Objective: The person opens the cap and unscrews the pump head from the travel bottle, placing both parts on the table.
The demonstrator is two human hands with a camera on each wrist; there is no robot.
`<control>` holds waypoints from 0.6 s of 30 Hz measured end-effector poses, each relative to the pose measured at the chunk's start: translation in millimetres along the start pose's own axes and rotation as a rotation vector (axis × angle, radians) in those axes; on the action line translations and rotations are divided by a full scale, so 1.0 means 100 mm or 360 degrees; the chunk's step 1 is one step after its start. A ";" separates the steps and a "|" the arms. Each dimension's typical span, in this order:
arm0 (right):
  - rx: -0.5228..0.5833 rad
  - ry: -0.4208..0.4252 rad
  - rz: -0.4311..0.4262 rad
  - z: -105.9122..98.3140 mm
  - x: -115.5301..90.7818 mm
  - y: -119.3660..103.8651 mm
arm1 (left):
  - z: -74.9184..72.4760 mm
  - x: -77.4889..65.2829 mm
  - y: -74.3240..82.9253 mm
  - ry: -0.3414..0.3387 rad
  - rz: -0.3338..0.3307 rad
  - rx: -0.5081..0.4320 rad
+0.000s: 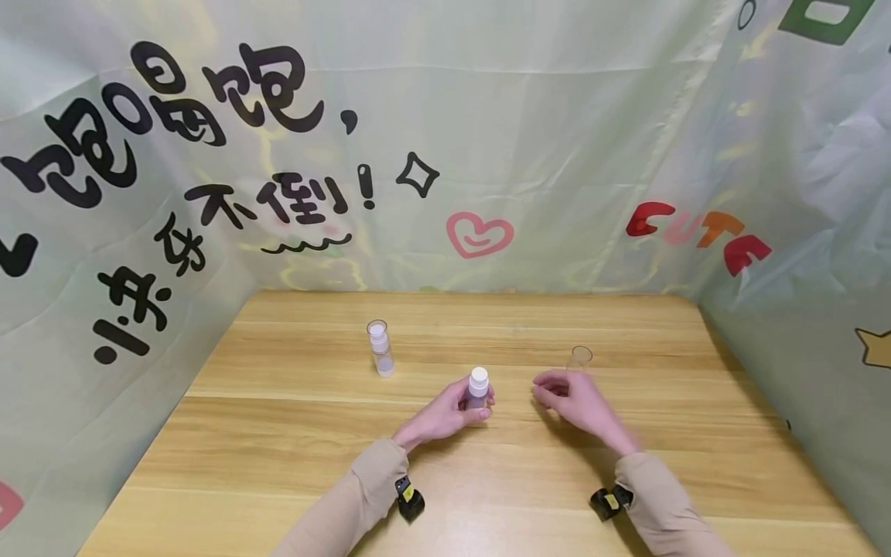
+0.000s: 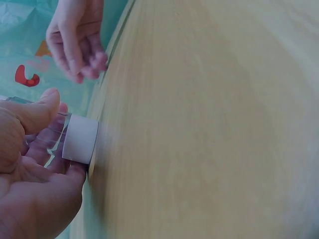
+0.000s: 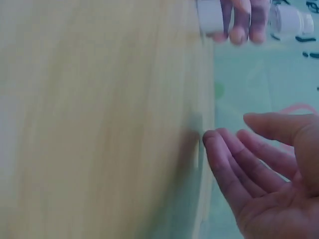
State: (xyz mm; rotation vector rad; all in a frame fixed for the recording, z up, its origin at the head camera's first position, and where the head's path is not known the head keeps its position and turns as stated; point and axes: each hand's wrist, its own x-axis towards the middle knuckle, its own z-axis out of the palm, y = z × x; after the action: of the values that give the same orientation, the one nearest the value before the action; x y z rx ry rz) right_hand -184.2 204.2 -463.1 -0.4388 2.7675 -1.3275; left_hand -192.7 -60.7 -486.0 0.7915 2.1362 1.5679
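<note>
In the head view my left hand [image 1: 452, 408] grips a small clear bottle [image 1: 477, 391] with a white top, held upright over the middle of the table. The left wrist view shows my thumb and fingers wrapped around its clear body, with the white base [image 2: 80, 139] sticking out past them. My right hand [image 1: 572, 398] hovers to the right of it, fingers loosely bent and nothing between them. Just behind that hand stands a clear cylindrical cap [image 1: 580, 357], its lower part hidden by the hand.
A second small bottle [image 1: 381, 352], white-topped under a clear cap, stands farther back to the left on the wooden table [image 1: 278, 433]. Printed cloth walls [image 1: 557, 155] close in the back and both sides. Each wrist wears a small black camera [image 1: 411, 501].
</note>
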 end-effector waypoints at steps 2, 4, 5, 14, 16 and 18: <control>0.0058 0.0003 -0.0079 0.06 0.01 -0.06 | 0.00 0.00 0.00 -0.0002 0.0001 -0.0010; 0.0163 -0.0004 -0.0143 0.12 0.03 -0.12 | 0.00 0.00 0.00 -0.0003 -0.0001 -0.0021; 0.0234 -0.0012 -0.0171 0.15 0.03 -0.15 | 0.00 0.00 0.00 -0.0006 0.0001 -0.0023; 0.0570 0.0040 -0.0461 0.35 0.06 -0.42 | 0.00 -0.01 -0.01 0.0026 -0.0064 -0.0022; 0.0567 0.0059 -0.0513 0.40 0.06 -0.45 | 0.00 -0.02 0.00 0.0031 -0.0070 -0.0024; 0.0554 0.0076 -0.0545 0.44 0.07 -0.47 | 0.00 -0.02 0.00 0.0023 -0.0055 -0.0039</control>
State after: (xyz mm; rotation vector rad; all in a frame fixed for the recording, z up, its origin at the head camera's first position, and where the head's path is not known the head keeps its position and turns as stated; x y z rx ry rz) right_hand -172.7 141.2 -454.5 -0.8922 2.4926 -1.8685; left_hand -191.4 -62.0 -486.5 0.7340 2.1250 1.5840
